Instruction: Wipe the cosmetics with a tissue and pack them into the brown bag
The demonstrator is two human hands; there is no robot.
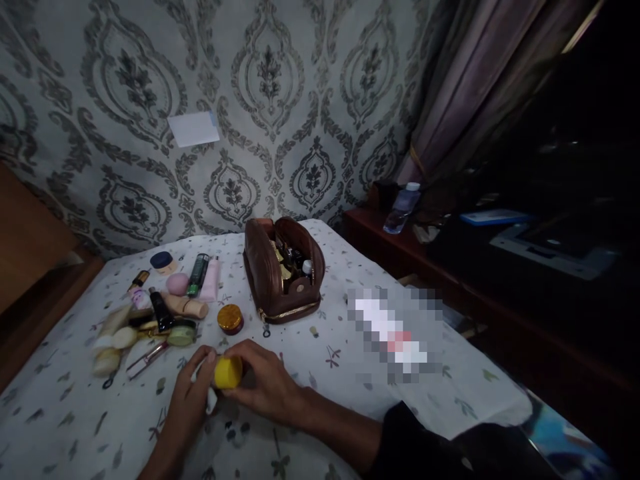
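My right hand [270,383] grips a small yellow round container [229,373] between thumb and fingers. Against its left side, my left hand [189,390] is closed on a white piece of tissue or cloth [211,399], mostly hidden by the fingers. A jar with a gold lid [231,319] stands just beyond both hands. Farther back sits a brown cosmetic bag [265,280], unzipped, with several bottles and gold items inside. To the left lie a green jar [182,333], a lip gloss tube [147,360] and a black tube [161,310].
More cosmetics include a pink sponge [177,285], a pink tube [210,280], a dark green tube [198,275] and a blue-lidded jar [163,262]. A blurred-out item [393,330] lies right on the patterned sheet [320,380]. A water bottle [401,209] stands on the ledge.
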